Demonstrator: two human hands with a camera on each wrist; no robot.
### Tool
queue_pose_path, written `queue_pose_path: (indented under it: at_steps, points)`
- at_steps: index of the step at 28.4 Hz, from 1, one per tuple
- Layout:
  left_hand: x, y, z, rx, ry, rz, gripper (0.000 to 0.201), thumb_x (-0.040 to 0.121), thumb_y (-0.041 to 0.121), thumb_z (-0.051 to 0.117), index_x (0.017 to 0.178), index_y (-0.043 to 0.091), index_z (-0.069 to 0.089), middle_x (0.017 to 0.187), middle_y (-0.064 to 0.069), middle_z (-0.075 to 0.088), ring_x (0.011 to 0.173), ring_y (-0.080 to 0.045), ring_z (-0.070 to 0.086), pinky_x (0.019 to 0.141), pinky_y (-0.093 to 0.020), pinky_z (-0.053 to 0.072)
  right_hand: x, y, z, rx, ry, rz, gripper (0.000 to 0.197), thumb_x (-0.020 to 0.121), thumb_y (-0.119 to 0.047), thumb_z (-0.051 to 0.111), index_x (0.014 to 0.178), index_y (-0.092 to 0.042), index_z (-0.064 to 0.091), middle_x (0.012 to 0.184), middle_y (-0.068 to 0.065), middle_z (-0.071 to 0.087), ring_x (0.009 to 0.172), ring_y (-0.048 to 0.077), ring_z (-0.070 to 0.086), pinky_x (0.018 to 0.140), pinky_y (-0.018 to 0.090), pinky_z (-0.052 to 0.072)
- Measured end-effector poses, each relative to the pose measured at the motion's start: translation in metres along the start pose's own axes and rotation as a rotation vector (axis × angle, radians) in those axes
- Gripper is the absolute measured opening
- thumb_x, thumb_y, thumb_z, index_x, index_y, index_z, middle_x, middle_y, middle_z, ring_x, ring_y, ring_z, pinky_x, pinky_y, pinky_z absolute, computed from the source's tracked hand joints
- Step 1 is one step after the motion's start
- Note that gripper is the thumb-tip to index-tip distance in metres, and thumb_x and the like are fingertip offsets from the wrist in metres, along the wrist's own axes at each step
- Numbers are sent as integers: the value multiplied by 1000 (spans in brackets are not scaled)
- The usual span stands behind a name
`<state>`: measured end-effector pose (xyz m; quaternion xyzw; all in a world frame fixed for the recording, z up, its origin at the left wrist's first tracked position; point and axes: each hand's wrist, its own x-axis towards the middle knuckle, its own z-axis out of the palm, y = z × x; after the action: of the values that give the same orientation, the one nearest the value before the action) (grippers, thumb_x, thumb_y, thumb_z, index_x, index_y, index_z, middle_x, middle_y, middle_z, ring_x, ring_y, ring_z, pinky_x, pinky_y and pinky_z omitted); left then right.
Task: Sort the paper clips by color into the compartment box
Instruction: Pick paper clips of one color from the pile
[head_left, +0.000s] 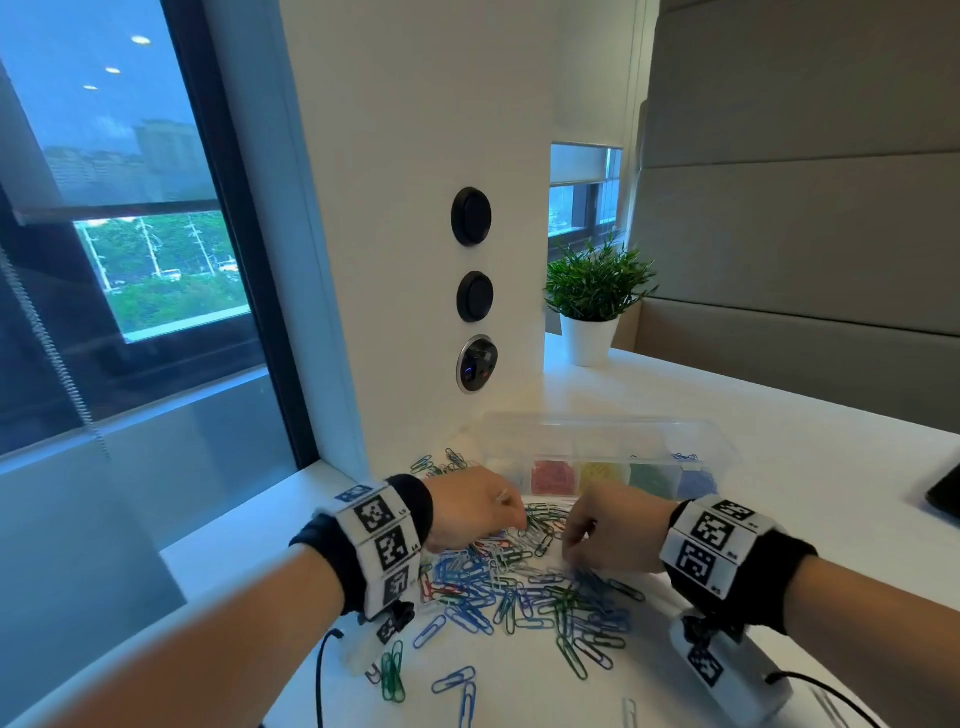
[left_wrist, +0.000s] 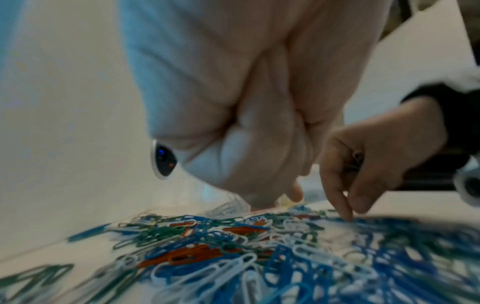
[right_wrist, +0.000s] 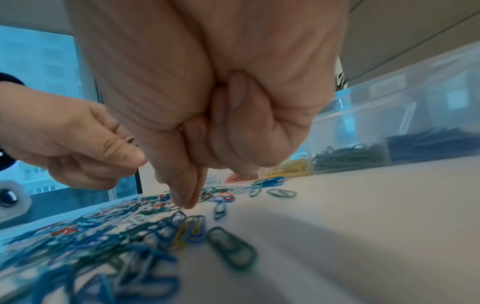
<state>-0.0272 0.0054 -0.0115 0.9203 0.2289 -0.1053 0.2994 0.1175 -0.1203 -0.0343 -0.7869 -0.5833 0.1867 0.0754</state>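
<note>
Two hands, one compartment box

White desk beside a large window giving onto trees and city buildings. White column rising from the desk, carrying two black round covers one above the other and, lowest, a chrome-ringed socket with a blue light. Potted green plant in a white pot, behind the column. Grey panelled wall at right. Dark object at the desk's right edge, cut off.
</note>
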Motion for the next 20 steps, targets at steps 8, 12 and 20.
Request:
queue_pose_path:
  at_steps: [8,12,20]
  points:
    - [11,23,27,473,-155,30,16,102,24,45,106,10,51,105,-11,54,85,-23,44,75,-31,36,-23,12,-1,-22,33,-21,15,86,-27,71,98,-20,77,70,-21,51,63,-4,45,51,7,29]
    - [15,23,30,508,-142,21,21,101,22,46,84,12,42,75,-5,39,63,-21,33,64,-31,30,-26,18,-2,-32,55,-7,14,89,-23,67,98,-21,77,70,-22,50,62,-4,43,53,8,28]
    - [22,23,21,426,-105,34,16,102,25,43,92,13,47,91,-9,45,79,-20,41,70,-30,33,-15,7,4,21,30,13,23,81,-38,75,97,-22,78,91,-8,72,76,1,58,68,17,46]
